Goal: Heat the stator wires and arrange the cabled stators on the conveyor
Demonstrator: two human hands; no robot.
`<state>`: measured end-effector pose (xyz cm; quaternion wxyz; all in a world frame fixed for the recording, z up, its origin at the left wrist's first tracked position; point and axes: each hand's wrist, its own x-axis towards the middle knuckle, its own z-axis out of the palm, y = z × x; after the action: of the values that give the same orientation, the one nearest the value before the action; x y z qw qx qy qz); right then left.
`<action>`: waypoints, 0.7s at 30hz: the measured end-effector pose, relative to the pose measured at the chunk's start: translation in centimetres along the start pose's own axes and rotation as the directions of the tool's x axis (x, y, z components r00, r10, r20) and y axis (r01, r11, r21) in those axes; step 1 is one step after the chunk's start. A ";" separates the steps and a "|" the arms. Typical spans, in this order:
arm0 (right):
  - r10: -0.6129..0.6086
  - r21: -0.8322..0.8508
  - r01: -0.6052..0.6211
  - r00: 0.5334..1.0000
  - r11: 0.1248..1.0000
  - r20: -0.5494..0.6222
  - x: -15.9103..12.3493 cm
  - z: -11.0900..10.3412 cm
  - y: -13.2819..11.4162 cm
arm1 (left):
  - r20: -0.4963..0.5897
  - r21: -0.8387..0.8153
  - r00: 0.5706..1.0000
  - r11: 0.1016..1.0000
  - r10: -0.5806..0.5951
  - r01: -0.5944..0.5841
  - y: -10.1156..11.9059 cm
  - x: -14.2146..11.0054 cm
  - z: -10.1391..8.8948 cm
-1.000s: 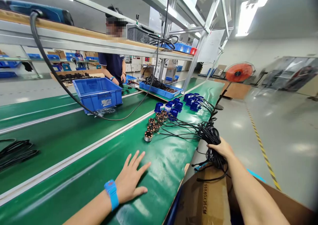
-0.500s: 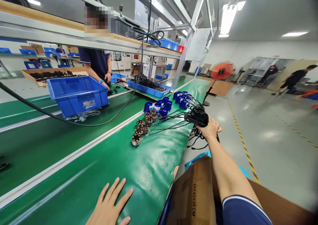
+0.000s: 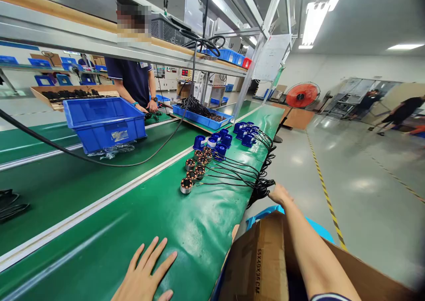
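Note:
My left hand (image 3: 146, 268) lies flat on the green work surface (image 3: 159, 212), fingers spread, holding nothing. Past the right edge of that surface, my right hand (image 3: 280, 194) grips a bundle of black cables (image 3: 262, 189); its fingertips are hidden behind them. The cables run back across the green mat to several copper-wound motor stators (image 3: 186, 185) standing in a cluster. Behind these stand several blue round housings (image 3: 219, 151), and a second group of blue housings (image 3: 247, 138) sits farther back, with cables hanging over the edge.
A cardboard box (image 3: 265, 256) and a light-blue bin (image 3: 265, 212) stand beside the table at my right. A blue crate (image 3: 106, 124) and a blue tray of cabled parts (image 3: 206, 115) are across the surface, near a co-worker (image 3: 133, 82). A loose cable (image 3: 142, 164) droops overhead; a fan (image 3: 302, 95) stands beyond.
My right hand has lowered the cable bundle from above the table edge to beside and below it. The cables now hang over the edge. My left hand stays in place.

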<state>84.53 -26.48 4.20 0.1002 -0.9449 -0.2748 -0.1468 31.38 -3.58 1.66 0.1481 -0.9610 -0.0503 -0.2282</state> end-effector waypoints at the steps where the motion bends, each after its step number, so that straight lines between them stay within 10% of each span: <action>1: 0.065 -0.003 -0.066 0.997 0.998 -0.048 0.0 -0.6 -1.1 | 0.007 -0.003 1.000 1.000 -0.001 0.001 0.1 0.0 -0.2; 3: 0.082 0.015 -0.080 0.987 0.997 -0.135 -0.6 -1.7 -4.5 | 0.026 0.003 1.000 1.000 -0.007 0.007 0.1 -0.1 -0.4; 6: -0.213 0.059 0.227 0.959 0.972 -0.186 -2.9 -2.6 -12.7 | 0.075 -0.033 0.997 0.999 -0.027 0.030 0.2 -0.5 -0.6; 8: -0.506 0.096 0.532 0.837 0.841 -0.208 -4.6 -2.2 -19.1 | 0.107 -0.085 0.993 0.995 -0.047 0.056 0.2 -0.7 -0.6; 11: -0.623 0.154 0.642 0.766 0.751 -0.160 -5.7 -0.3 -27.2 | 0.113 -0.111 0.992 0.992 -0.047 0.059 0.2 -0.9 -0.4; 21: -0.352 0.202 0.360 0.933 0.911 -0.072 2.9 3.4 -33.5 | 0.009 0.007 0.999 0.999 0.031 -0.031 -0.1 -0.8 1.1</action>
<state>69.23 3.68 5.66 0.1765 -0.8603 -0.4546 -0.1484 31.08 -3.14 0.36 0.1550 -0.9621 -0.0368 -0.2214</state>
